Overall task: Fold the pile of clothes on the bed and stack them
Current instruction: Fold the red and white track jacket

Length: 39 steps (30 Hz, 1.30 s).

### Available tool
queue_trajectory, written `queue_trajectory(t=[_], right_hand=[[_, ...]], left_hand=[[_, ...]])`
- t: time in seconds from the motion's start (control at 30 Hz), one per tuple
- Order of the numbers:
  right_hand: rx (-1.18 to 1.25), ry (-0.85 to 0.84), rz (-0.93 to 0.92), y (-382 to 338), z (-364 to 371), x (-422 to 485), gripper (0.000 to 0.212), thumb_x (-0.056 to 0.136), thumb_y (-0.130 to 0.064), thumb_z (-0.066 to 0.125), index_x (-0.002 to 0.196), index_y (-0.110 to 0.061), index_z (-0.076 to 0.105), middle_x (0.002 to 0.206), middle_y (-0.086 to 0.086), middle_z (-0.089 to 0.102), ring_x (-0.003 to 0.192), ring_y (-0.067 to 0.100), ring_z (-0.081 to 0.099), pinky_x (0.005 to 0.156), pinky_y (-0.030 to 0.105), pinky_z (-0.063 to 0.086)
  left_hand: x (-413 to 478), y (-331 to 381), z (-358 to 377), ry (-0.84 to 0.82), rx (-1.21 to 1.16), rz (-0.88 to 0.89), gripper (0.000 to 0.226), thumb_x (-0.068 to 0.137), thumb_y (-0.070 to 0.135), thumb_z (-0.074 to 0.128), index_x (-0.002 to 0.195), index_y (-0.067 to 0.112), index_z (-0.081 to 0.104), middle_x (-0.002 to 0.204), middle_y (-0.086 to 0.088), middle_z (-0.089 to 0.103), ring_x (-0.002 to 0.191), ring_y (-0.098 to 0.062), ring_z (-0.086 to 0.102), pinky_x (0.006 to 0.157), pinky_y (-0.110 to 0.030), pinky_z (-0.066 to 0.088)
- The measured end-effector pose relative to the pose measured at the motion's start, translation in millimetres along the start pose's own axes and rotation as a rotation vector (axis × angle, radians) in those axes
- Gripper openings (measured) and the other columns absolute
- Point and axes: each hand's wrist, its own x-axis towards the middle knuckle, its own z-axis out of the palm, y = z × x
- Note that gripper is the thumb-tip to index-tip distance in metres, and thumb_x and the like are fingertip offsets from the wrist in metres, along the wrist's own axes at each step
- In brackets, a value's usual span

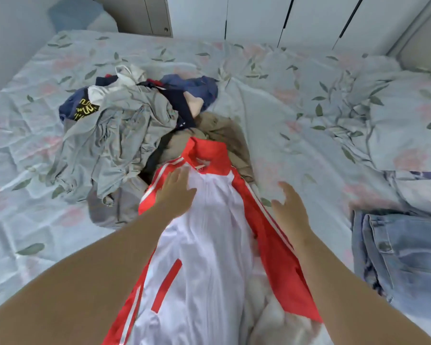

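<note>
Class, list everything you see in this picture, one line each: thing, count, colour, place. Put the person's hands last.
track jacket: one, red and white, spread mid-bed
pile of clothes: one heap, grey, navy, khaki, behind the jacket, leftward
jeans: one pair, light blue, bed's right edge
bed sheet: one, pale blue floral, under everything
wardrobe doors: several, white, behind the bed
left hand: one, open, flat on the jacket's chest
right hand: one, open, fingers spread, over the jacket's red sleeve; contact unclear
</note>
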Motion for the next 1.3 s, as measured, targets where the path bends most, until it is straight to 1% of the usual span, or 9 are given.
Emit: queue_trajectory(t=[0.2,0.43,0.6,0.67,0.77,0.93,1.03,1.13,1.3], right_hand=[[-0.026,-0.049,0.36,112,19,-30,0.052,0.088,-0.007,0.052,0.139,-0.008,0.04,0.136,0.021,0.048,0.124,0.035,0.047,0.103,0.037,0.033],[-0.373,-0.082,0.647,173,29,-57,0.053,0.087,-0.042,0.054,0.134,-0.026,0.039,0.137,0.008,0.042,0.129,0.033,0.034,0.101,0.052,0.028],[-0.173,-0.055,0.538,201,29,-65,0.031,0.091,-0.014,0.046,0.121,-0.012,0.051,0.106,0.019,0.062,0.103,0.038,0.057,0.078,0.04,0.038],[-0.126,0.067,0.433,202,19,-59,0.018,0.09,-0.007,0.044,0.103,-0.006,0.057,0.09,0.017,0.061,0.095,0.039,0.058,0.073,0.037,0.036],[-0.06,0.282,0.321,187,-11,-39,0.017,0.09,-0.007,0.046,0.098,-0.008,0.06,0.08,0.008,0.056,0.084,0.033,0.055,0.069,0.032,0.031],[-0.069,0.558,0.155,153,-78,4,0.028,0.085,-0.004,0.051,0.11,-0.007,0.064,0.106,0.019,0.062,0.099,0.035,0.055,0.072,0.029,0.032],[-0.061,0.609,0.123,141,-94,13,0.047,0.083,0.006,0.044,0.128,-0.004,0.052,0.132,0.021,0.048,0.123,0.035,0.042,0.098,0.036,0.032],[-0.17,0.484,0.111,134,-71,6,0.056,0.086,0.004,0.047,0.141,-0.005,0.038,0.15,0.02,0.028,0.14,0.033,0.022,0.114,0.043,0.021],[-0.252,0.065,0.057,110,20,-26,0.053,0.09,-0.013,0.051,0.142,-0.018,0.041,0.153,0.008,0.028,0.143,0.024,0.02,0.114,0.038,0.02]], left_hand=[[-32,8,104,-0.428,0.096,0.017,0.065,0.098,0.045,0.039,0.151,0.029,0.005,0.16,0.004,-0.001,0.147,-0.017,-0.002,0.117,-0.045,0.017],[-49,12,173,-0.521,0.153,-0.065,0.063,0.096,0.055,0.026,0.149,0.038,-0.002,0.159,0.01,-0.008,0.146,-0.017,-0.009,0.117,-0.046,0.007],[-60,12,201,-0.4,0.225,-0.106,0.059,0.096,0.055,0.016,0.149,0.038,-0.006,0.159,0.01,-0.009,0.146,-0.018,-0.01,0.117,-0.048,0.002],[-63,12,207,-0.369,0.241,-0.11,0.059,0.096,0.054,0.014,0.149,0.038,-0.007,0.159,0.01,-0.009,0.146,-0.018,-0.01,0.118,-0.047,0.002],[-63,11,207,-0.343,0.24,-0.106,0.059,0.096,0.053,0.015,0.149,0.037,-0.005,0.159,0.009,-0.006,0.147,-0.018,-0.008,0.118,-0.046,0.003],[-65,15,201,-0.364,0.205,-0.136,0.058,0.097,0.051,0.017,0.15,0.036,-0.003,0.16,0.008,-0.004,0.147,-0.017,-0.006,0.118,-0.046,0.006],[-65,18,198,-0.385,0.161,-0.155,0.057,0.099,0.05,0.019,0.15,0.036,-0.003,0.159,0.008,-0.005,0.147,-0.016,-0.005,0.119,-0.046,0.005],[-66,20,191,-0.4,0.103,-0.15,0.055,0.1,0.046,0.023,0.15,0.036,0.002,0.159,0.008,-0.002,0.147,-0.014,-0.003,0.119,-0.043,0.006],[-75,3,168,-0.241,-0.274,-0.136,0.046,0.1,0.026,0.041,0.145,0.025,0.033,0.152,0.006,0.03,0.139,-0.012,0.028,0.109,-0.024,0.022]])
